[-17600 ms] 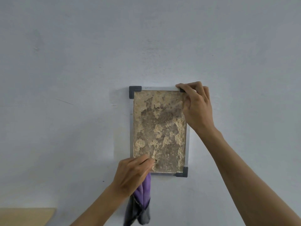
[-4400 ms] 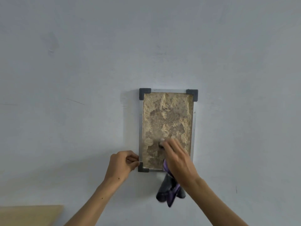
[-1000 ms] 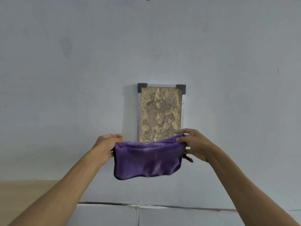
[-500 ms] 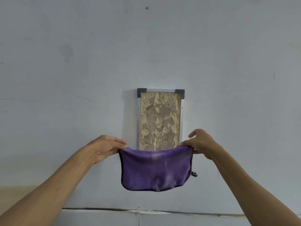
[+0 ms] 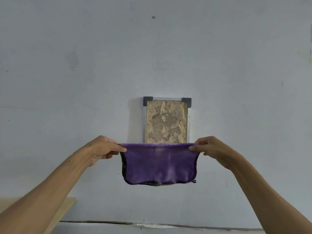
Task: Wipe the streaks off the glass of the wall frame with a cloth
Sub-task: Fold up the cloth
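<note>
1. Head view: the frame (image 5: 166, 121) hangs on the pale wall (image 5: 84, 81), upright, its long axis vertical, glass facing the room. Dark corner caps show at its two top corners; the bottom edge is hidden behind the cloth (image 5: 158, 163).

2. The purple cloth is stretched out flat between both hands, its long axis horizontal and its top edge level. It hangs in front of the frame's lower end; I cannot tell whether it touches the glass.

3. The left hand (image 5: 101, 149) has a narrow pinch grip on the cloth's top left corner, thumb and fingers closed on the hem.

4. The right hand (image 5: 209, 147) holds the top right corner the same way, a tight pinch grip on the fabric.

5. A wooden worktop (image 5: 64, 206) shows at the lower left, well apart from the frame.

6. I can make out no streaks on the glass from here; the mottled tan panel behind it masks them.

7. What could go wrong: a corner-only hold is light, so one pinch could slip and the cloth would drop.

8. Pressing a spread cloth gives little firm pressure, so streaks may smear rather than lift.

9. With neither hand steadying the frame, a hard upward or sideways wipe could tilt it or knock it off its hanger.
</note>
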Tool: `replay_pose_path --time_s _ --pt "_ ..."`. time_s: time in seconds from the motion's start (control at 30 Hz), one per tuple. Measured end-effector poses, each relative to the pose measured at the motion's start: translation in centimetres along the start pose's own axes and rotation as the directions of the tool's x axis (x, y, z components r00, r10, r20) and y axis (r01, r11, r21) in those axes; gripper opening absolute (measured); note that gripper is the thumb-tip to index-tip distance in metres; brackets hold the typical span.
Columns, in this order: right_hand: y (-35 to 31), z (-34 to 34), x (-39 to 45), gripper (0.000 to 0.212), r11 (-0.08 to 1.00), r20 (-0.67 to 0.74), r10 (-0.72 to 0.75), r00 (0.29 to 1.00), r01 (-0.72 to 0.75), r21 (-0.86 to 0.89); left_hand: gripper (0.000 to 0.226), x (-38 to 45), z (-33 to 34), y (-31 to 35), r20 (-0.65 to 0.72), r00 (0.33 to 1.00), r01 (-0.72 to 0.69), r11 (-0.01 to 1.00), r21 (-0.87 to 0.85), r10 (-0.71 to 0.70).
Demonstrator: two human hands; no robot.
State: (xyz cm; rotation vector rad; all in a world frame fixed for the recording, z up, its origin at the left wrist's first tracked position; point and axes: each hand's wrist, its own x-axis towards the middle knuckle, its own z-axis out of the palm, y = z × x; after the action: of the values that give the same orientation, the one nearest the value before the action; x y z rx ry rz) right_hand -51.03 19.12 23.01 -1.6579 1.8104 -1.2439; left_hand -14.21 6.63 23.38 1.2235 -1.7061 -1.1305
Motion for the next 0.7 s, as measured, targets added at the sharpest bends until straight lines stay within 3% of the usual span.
replay_pose_path --time_s 0.1,0.17,0.3,0.37,0.53,0.7 --pt "0.2 0.7 -0.4 0.016 0.914 0.127 -0.010 0.992 -0.043 0.403 0.020 0.1 0.1 -0.5 0.098 0.995 0.002 0.963 -0.269 0.025" --pt "0.2 1.5 -0.5 0.017 0.868 0.101 0.017 0.995 -0.065 0.492 0.020 0.2 0.7 -0.8 0.100 0.994 -0.003 0.912 -0.411 0.049" --pt "0.6 4.2 0.5 0.023 0.931 -0.123 0.152 0.981 -0.100 0.352 0.017 0.7 2.8 -1.3 -0.148 0.988 -0.005 0.955 -0.298 -0.041" --pt "0.6 5.4 1.0 0.026 0.965 -0.204 0.166 0.965 -0.116 0.236 0.015 0.6 3.7 -1.1 -0.203 0.978 -0.004 0.976 -0.218 -0.041" --pt "-2.3 8.3 0.5 0.029 0.990 -0.139 0.066 0.988 -0.048 0.135 0.021 -2.1 6.4 2.1 -0.090 0.991 -0.100 0.995 0.003 0.100" --pt "-5.3 11.1 -0.2 0.043 0.961 0.047 0.012 0.999 -0.024 0.274 0.028 -4.4 9.2 5.0 0.096 0.970 -0.224 0.975 0.009 0.222"
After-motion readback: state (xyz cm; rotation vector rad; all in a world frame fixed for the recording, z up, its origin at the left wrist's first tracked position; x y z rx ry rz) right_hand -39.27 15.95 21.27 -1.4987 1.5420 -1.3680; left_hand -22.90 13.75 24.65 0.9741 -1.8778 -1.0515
